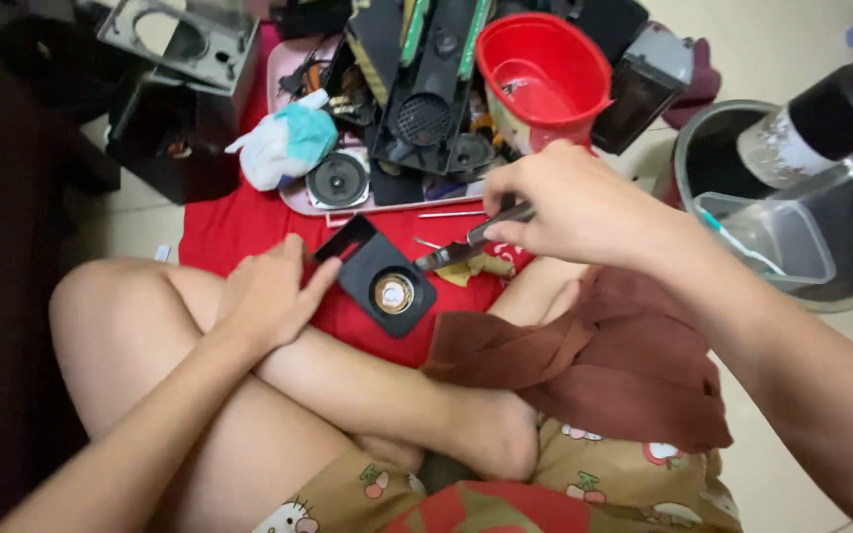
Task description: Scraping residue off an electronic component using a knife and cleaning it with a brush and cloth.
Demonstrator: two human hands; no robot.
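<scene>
Left hand [267, 296] beside speaker panel [379, 276]

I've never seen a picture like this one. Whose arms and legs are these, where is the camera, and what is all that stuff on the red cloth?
There is no machine here: the camera sits on a person's head and looks down, so you see their own crossed legs and both bare hands. The left hand steadies a flat black panel with a small round speaker set in it, lying on a red cloth. The right hand grips a metal hand tool, its tip pointing toward the panel. Behind lies a pink tray heaped with black speaker parts, including a loose round speaker cone, plus a white and teal rag. A red plastic bucket stands beside it, and a metal basin holding a clear plastic container sits at the right. A brown cloth lies over one leg.
</scene>
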